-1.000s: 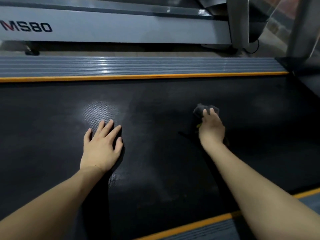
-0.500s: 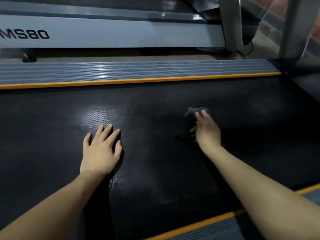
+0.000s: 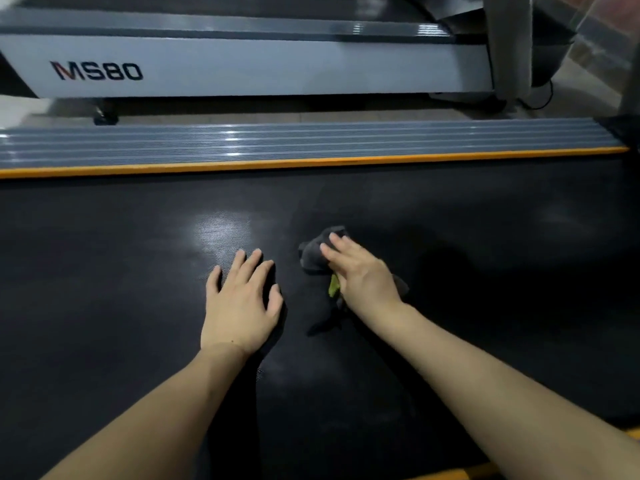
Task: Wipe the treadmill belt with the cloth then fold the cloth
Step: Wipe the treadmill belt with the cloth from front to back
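- My left hand (image 3: 242, 303) lies flat on the black treadmill belt (image 3: 104, 289), palm down, fingers straight and a little spread, holding nothing.
- My right hand (image 3: 360, 275) presses down on the cloth (image 3: 317, 256), fingers straight on top of it, not curled round it.
- The cloth is dark grey and bunched into a rumpled lump; it sticks out past my fingertips, and a yellow-green bit peeps out below my thumb side.
- A dark corner of it trails back under my wrist onto the belt.
- The cloth sits near the middle of the belt, just beside my left hand, not touching it.
- The belt is finely textured with a pale sheen ahead of my left fingers.
- Beyond it run an orange stripe (image 3: 311, 162) and a ribbed grey side rail (image 3: 311, 140).
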The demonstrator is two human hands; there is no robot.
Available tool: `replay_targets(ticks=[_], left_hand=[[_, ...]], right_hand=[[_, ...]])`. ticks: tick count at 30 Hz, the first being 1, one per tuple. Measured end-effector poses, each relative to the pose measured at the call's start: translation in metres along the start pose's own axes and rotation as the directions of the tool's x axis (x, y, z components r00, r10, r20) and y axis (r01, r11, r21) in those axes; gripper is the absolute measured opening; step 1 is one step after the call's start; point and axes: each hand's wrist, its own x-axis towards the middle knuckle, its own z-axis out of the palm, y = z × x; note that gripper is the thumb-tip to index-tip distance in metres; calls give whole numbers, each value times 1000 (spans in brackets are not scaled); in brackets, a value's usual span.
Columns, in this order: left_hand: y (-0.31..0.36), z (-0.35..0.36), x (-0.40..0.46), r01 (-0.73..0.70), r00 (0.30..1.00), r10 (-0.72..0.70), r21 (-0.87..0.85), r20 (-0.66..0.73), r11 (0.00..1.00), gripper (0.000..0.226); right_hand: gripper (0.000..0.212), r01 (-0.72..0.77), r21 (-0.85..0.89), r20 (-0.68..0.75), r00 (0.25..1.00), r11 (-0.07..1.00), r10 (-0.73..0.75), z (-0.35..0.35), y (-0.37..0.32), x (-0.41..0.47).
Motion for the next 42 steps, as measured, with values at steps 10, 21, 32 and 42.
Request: replay_targets(ticks=[10, 21, 32, 42], left_hand=[[0, -2, -1, 16, 1000, -16, 11, -6, 1000, 56], [3, -3, -2, 61, 998, -61, 39, -5, 997, 62], [1, -4, 0, 58, 998, -58, 31, 24, 998, 61], [2, -2, -1, 44, 999, -43, 23, -21, 999, 58]], right_hand=[[34, -53, 45, 26, 998, 998, 52, 12, -13, 55], [31, -78, -7, 3, 997, 997, 78, 26, 4, 122], [34, 1, 44, -31, 1000, 999, 0, 9, -10, 31], [30, -117, 13, -10, 993, 993, 117, 41, -19, 141]])
